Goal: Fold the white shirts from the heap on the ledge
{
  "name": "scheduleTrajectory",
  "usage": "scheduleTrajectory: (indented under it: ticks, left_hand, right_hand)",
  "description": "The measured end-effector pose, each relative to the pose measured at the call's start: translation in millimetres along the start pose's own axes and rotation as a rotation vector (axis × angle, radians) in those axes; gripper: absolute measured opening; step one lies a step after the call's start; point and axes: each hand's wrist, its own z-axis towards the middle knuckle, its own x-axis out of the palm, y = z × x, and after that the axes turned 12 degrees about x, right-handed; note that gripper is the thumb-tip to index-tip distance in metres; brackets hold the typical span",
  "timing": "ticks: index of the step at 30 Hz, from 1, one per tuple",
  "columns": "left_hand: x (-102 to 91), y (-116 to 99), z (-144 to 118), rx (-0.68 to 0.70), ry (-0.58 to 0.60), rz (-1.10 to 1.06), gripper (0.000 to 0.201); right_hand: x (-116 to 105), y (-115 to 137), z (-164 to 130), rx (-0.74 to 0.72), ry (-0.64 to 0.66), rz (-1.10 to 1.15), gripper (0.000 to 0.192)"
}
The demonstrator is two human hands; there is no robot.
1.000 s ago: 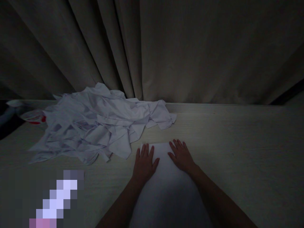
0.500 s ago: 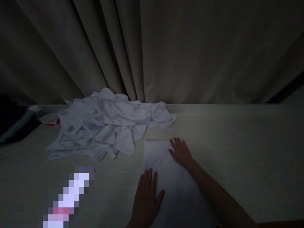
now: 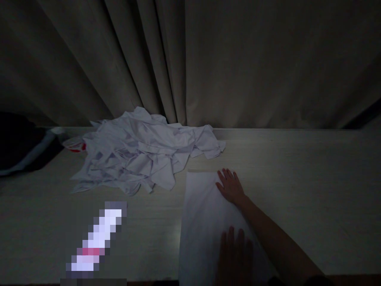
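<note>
A white cloth (image 3: 198,214) lies spread flat in front of me, its far edge short and straight. My right hand (image 3: 230,186) rests open on the cloth's far right corner, fingers pointing away from me. Nearer to me, my left hand (image 3: 235,256) is over the cloth's right half, fingers stretched out and slightly blurred. Whether the left palm touches the fabric I cannot tell. Neither hand grips anything. The cloth's near end runs out of view at the bottom.
A crumpled heap of white cloths (image 3: 143,151) lies at the back left, against the grey-brown curtain (image 3: 238,63). A dark item with a pale stripe (image 3: 26,147) sits at the far left, beside a clear and red object (image 3: 76,145). A pixelated bright patch (image 3: 98,238) covers something at front left.
My left hand has moved right across the cloth, from its left edge to the right half. The right hand stays at the far corner. The view has shifted slightly.
</note>
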Motion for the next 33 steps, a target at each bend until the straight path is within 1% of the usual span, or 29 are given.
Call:
scheduleTrajectory:
  ticks: [2, 5, 7, 9, 12, 14, 16, 19, 21, 27, 30, 33]
  left_hand:
    - [21.1, -24, 8, -0.027, -0.038, 0.028, 0.052]
    - [46.6, -45, 8, -0.119, -0.129, 0.069, 0.037]
    - [56.6, -50, 5, -0.168, -0.180, 0.077, 0.038]
    - [60.8, -51, 1, -0.169, -0.152, 0.075, 0.045]
    - [60.6, -51, -4, -0.107, -0.063, 0.059, 0.049]
    - [59.7, -51, -7, -0.080, -0.054, 0.041, 0.047]
    - [59.0, -53, -10, -0.091, -0.102, 0.040, 0.042]
    - [57.1, -54, -10, -0.147, -0.255, 0.057, 0.032]
    - [54.2, -54, -8, -0.184, -0.321, 0.049, 0.027]
    - [40.7, -47, 0, -0.177, -0.427, -0.009, 0.013]
    - [29.5, -40, 7, -0.201, -0.461, -0.018, 0.009]
    - [17.7, -31, 10, -0.177, -0.482, -0.035, 0.007]
  right_hand:
    - [0, 0, 0, -0.006, -0.005, -0.005, 0.061]
    - [0, -1, 0, -0.010, -0.015, -0.010, 0.061]
    - [0, -1, 0, -0.008, -0.016, -0.008, 0.060]
    - [-1, 0, 1, -0.001, -0.013, -0.005, 0.061]
    - [-1, 0, 1, 0.000, -0.009, 0.001, 0.061]
    - [-2, 0, 1, -0.005, 0.001, 0.000, 0.060]
    - [-2, 0, 1, -0.008, 0.006, -0.007, 0.060]
    - [-3, 0, 1, -0.009, 0.005, -0.014, 0.060]
    - [-4, -1, 1, -0.009, 0.013, -0.013, 0.060]
    - [-2, 0, 1, -0.006, -0.007, -0.023, 0.059]
    - [-1, 2, 1, 0.002, -0.021, -0.037, 0.060]
    - [0, 1, 2, -0.010, -0.011, -0.049, 0.060]
